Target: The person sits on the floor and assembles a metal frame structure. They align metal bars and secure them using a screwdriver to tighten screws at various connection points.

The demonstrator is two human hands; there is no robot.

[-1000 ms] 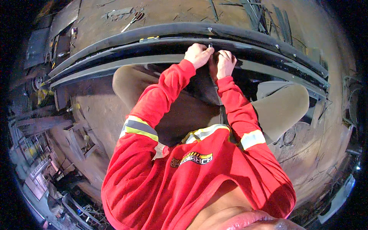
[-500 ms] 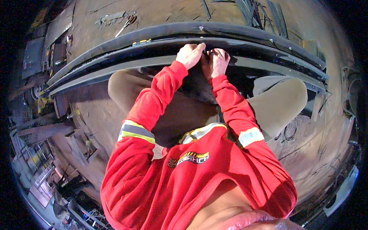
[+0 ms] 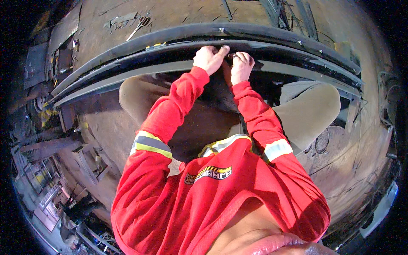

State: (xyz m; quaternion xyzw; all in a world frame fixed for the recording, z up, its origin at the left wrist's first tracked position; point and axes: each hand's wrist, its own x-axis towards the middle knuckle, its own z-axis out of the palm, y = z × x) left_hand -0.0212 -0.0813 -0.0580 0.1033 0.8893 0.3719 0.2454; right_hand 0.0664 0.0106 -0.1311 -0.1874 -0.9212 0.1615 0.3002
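Crouching over a long dark metal frame laid across a rusty steel floor, knees in tan trousers spread to either side. Left hand curled into a loose fist on the upper edge of the frame's near rail, thumb stretched toward the right. Right hand just beside it, almost touching, fingers bent down over the same rail and pinched on something small and dark; too small to tell what. Both sleeves of a red work shirt with reflective bands reaching up from below. Frame made of several curved-looking bars running left to right, hands meeting near its middle. Small yellow-and-black object resting on the frame, well to the left of the hands. Pair of pliers or snips lying on the floor beyond the frame, upper left. Scrap bars and clutter along the left edge, blurred.
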